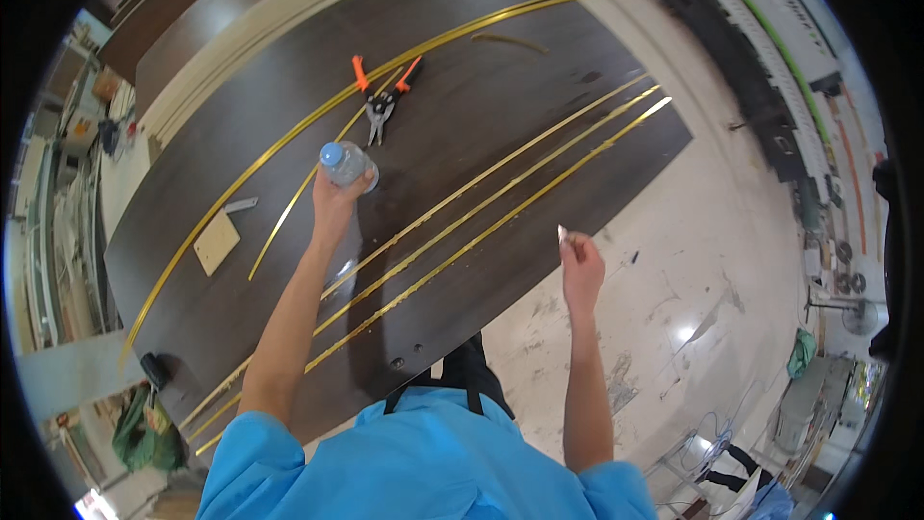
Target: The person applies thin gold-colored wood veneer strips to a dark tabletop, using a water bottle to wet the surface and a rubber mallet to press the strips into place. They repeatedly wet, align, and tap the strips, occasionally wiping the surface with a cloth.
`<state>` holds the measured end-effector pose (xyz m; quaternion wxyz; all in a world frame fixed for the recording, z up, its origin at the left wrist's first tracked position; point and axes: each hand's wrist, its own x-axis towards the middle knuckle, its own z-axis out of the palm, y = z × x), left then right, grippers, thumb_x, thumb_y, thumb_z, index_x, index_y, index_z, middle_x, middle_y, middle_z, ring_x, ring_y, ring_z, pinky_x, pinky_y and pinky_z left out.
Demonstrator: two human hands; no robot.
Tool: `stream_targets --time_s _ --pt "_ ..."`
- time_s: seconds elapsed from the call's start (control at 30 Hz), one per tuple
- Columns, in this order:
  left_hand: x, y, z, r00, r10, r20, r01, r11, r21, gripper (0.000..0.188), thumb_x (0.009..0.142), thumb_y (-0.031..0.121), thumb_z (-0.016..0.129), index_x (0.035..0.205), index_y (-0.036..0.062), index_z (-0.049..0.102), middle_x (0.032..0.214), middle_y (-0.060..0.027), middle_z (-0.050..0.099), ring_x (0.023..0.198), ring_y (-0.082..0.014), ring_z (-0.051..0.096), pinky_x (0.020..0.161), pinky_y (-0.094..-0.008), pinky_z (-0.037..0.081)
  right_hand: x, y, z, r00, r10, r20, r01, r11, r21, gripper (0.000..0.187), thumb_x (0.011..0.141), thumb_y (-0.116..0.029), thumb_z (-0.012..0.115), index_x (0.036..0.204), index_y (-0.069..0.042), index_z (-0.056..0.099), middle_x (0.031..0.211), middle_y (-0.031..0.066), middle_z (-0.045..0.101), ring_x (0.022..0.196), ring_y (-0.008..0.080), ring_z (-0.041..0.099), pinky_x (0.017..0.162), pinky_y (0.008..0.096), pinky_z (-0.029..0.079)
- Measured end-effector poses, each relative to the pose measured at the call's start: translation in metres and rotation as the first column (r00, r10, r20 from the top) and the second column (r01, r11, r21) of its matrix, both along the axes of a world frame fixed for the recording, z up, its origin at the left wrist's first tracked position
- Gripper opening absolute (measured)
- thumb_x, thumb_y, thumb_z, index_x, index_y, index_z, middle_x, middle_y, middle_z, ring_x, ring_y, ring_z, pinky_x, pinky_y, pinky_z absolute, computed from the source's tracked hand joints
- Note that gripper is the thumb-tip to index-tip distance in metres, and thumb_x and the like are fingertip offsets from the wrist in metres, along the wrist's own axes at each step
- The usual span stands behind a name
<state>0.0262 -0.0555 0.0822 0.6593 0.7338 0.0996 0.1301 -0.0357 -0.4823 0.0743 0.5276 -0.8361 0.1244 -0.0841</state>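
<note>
My left hand (339,195) is wrapped round a clear plastic bottle (344,166) with a blue cap, over the dark panel (481,106). Just beyond the bottle lie tin snips (378,104) with orange and black handles, their handles spread apart. Past the panel's right edge, my right hand (583,265) pinches a small white piece (562,233), too small to make out. Three grooves in the panel hold thin gold strips (472,241) with rough, yellowish edges. Long loose gold strips (279,146) curve across the far side, one shorter strip running under the snips.
A pale square board (218,243) with a metal blade lies at the panel's left. A short curved strip (510,40) rests near the far edge. Pale scuffed floor (683,308) stretches to the right. A fan (857,316) and a green bag (801,352) stand at the far right.
</note>
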Motion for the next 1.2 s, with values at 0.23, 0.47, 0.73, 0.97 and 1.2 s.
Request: stream_targets --time_s 0.23,0.47,0.73,0.97,1.2 --pt "0.007 0.012 -0.044 0.995 0.056 -0.085 -0.047 0.994 0.098 0.055 0.086 0.012 0.086 0.135 0.0043 0.061 0.128 -0.0075 0.068 0.123 -0.0233 0.063 0.108 -0.0394 0.048 0.142 0.026 -0.038 0.953 0.302 0.024 -0.288 0.927 -0.240 0.010 0.096 -0.006 0.070 0.105 -0.003 0.069 0.090 0.0107 0.064 0.078 0.0261 0.061 0.074 0.0376 0.052" --pt "-0.020 0.078 -0.079 0.975 0.135 -0.175 0.046 0.653 0.756 0.043 0.090 0.023 0.074 0.128 0.0036 0.064 0.127 -0.0192 0.067 0.121 -0.0403 0.062 0.106 -0.0491 0.047 0.190 0.044 -0.065 0.888 0.453 0.080 -0.318 0.730 -0.605 0.013 0.095 -0.009 0.069 0.108 -0.006 0.068 0.098 0.0119 0.065 0.098 0.0338 0.063 0.083 0.0448 0.054" --pt "-0.025 0.094 -0.107 0.992 0.109 -0.063 0.001 0.495 0.869 0.032 0.092 0.024 0.069 0.116 0.0022 0.065 0.119 -0.0220 0.066 0.109 -0.0459 0.061 0.094 -0.0535 0.049 0.150 0.086 -0.065 0.830 0.558 0.001 -0.426 0.634 -0.645 0.017 0.092 -0.007 0.068 0.109 -0.006 0.067 0.099 0.0124 0.063 0.096 0.0343 0.061 0.084 0.0447 0.053" --pt "-0.020 0.088 -0.097 0.992 0.115 -0.059 -0.011 0.529 0.849 0.029 0.094 0.024 0.070 0.112 0.0032 0.060 0.096 -0.0145 0.059 0.090 -0.0361 0.059 0.079 -0.0473 0.048 0.121 0.110 -0.064 0.836 0.547 0.039 -0.396 0.651 -0.648 0.019 0.090 -0.007 0.069 0.109 -0.009 0.068 0.095 0.0102 0.063 0.092 0.0328 0.062 0.080 0.0447 0.055" --pt "-0.018 0.084 -0.092 0.990 0.131 -0.056 -0.027 0.557 0.830 0.023 0.094 0.021 0.070 0.107 0.0053 0.059 0.091 -0.0118 0.058 0.086 -0.0317 0.059 0.078 -0.0452 0.048 0.115 0.115 -0.064 0.787 0.610 0.096 -0.422 0.645 -0.638 0.013 0.094 -0.005 0.069 0.106 -0.007 0.070 0.096 0.0085 0.066 0.092 0.0316 0.064 0.079 0.0425 0.056"
